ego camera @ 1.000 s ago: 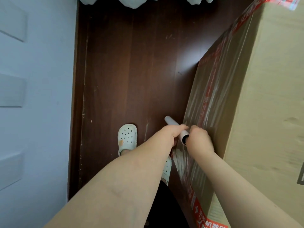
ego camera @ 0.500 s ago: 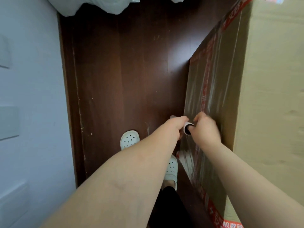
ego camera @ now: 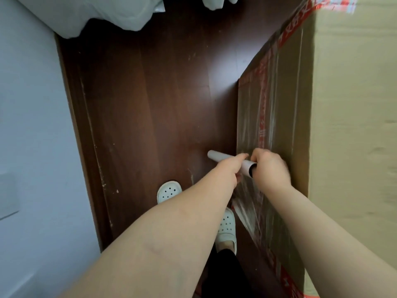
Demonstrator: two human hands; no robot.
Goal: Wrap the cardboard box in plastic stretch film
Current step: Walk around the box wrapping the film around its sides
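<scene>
Brown corrugated board: the cardboard box [ego camera: 352,130] fills the right side of the frame from top to bottom, standing on the floor, its shaded side face turned toward me. Red printed tape [ego camera: 263,117] runs down that side face and along its upper edge.

Clear plastic: the stretch film [ego camera: 247,209] lies in streaky, wrinkled layers over the side face, and a loose band of it runs from the roll down toward the lower centre of the frame, beside the box.

Pale grey tube: the film roll [ego camera: 223,158] sits at centre frame, just beside the box's near face, lying slantwise with its far end pointing up-left and its open end down-right.

My left hand [ego camera: 231,168] is wrapped around the middle of the roll, fingers closed over it. My right hand [ego camera: 269,167] is closed at the roll's open end, against the box's side; I cannot tell whether a finger sits inside the tube.

Dark red-brown wood: the floor [ego camera: 150,104] occupies the centre, scuffed along its left edge.

White perforated clogs [ego camera: 168,191], one at lower centre, the other partly hidden under my left forearm.

Pale blue wall [ego camera: 32,125] at left. White fabric [ego camera: 103,14] bunched at upper left.
</scene>
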